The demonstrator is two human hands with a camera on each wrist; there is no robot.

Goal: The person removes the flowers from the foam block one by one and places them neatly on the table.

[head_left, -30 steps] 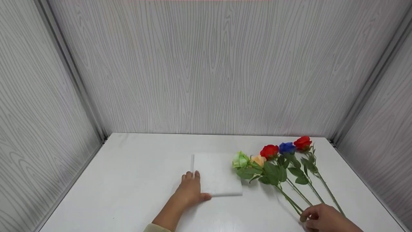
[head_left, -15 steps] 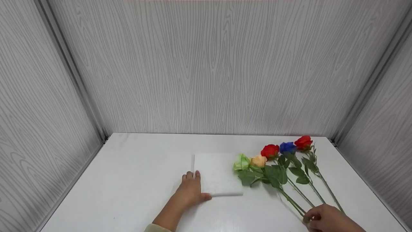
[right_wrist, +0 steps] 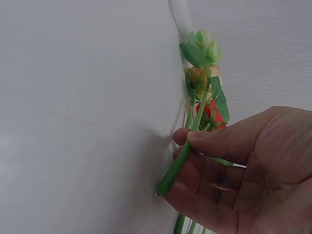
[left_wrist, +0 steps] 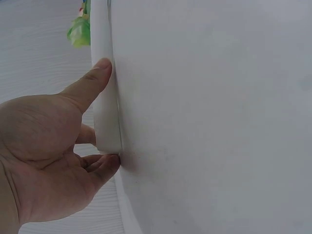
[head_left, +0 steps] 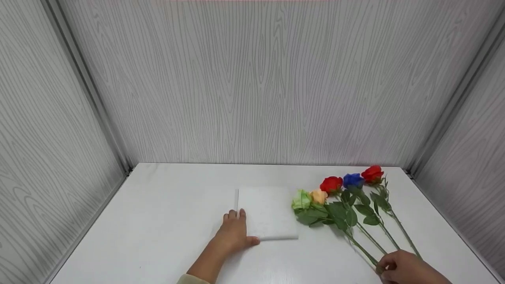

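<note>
My left hand [head_left: 232, 234] rests against the near left corner of a flat white square slab [head_left: 272, 213]. Its thumb lies along the front edge and its fingers along the left side; the left wrist view shows the same contact with the slab's edge [left_wrist: 105, 112]. At the near right, my right hand [head_left: 404, 268] pinches the lower stem [right_wrist: 175, 168] of a green rose [head_left: 302, 200] between thumb and fingers. That rose's bloom lies at the slab's right edge. Beside it is a peach rose [head_left: 318, 197], its leaves and stem overlapping the green one's.
Farther right lie a red rose [head_left: 331, 184], a blue rose [head_left: 353, 180] and another red rose [head_left: 372, 174], stems slanting toward the right hand. All are on a white table [head_left: 165, 221], enclosed by grey wood-grain panels [head_left: 252, 79] at the back and sides.
My right hand has shifted slightly right, and the green rose's bloom has slid right, off the slab's upper surface toward the peach rose. My left hand has stayed at the slab's corner.
</note>
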